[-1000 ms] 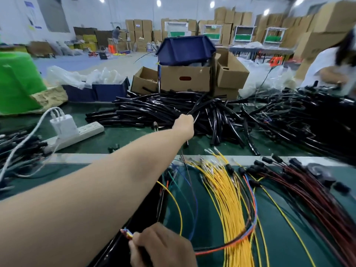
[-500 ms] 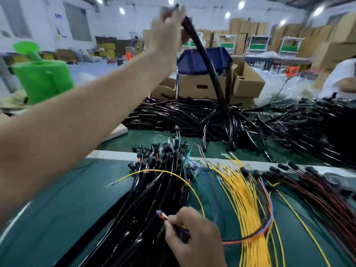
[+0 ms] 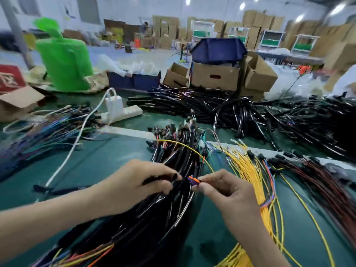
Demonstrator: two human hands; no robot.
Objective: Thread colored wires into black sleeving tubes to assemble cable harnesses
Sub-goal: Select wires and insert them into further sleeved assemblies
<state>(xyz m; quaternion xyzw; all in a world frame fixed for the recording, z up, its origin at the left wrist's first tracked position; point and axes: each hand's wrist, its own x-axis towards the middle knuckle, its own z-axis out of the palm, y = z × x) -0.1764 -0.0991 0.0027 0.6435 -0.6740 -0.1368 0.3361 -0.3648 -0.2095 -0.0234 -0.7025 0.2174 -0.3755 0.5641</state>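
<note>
My left hand (image 3: 140, 182) grips the end of a black sleeving tube (image 3: 163, 177), its open tip pointing right. My right hand (image 3: 225, 189) pinches a small bundle of colored wires (image 3: 193, 180), orange and blue tips showing, a short gap from the tube's mouth. Both hands hover over a thick bundle of finished black harnesses (image 3: 173, 209) lying on the green table (image 3: 96, 166). From my right hand the wire bundle runs back and loops around to the right. A heap of loose black tubes (image 3: 202, 106) lies further back.
Yellow wires (image 3: 248, 170) fan out right of my hands, red-brown wires (image 3: 327, 182) beyond them. Mixed colored wires (image 3: 44, 130) lie left, near a white power strip (image 3: 123, 112) and its cord. Cardboard boxes (image 3: 215, 78), a blue bin and a green roll (image 3: 65, 62) stand behind.
My left hand has come down from high above the tube heap, bringing one black tube to the wire tips. My right hand has stayed low, holding the wires.
</note>
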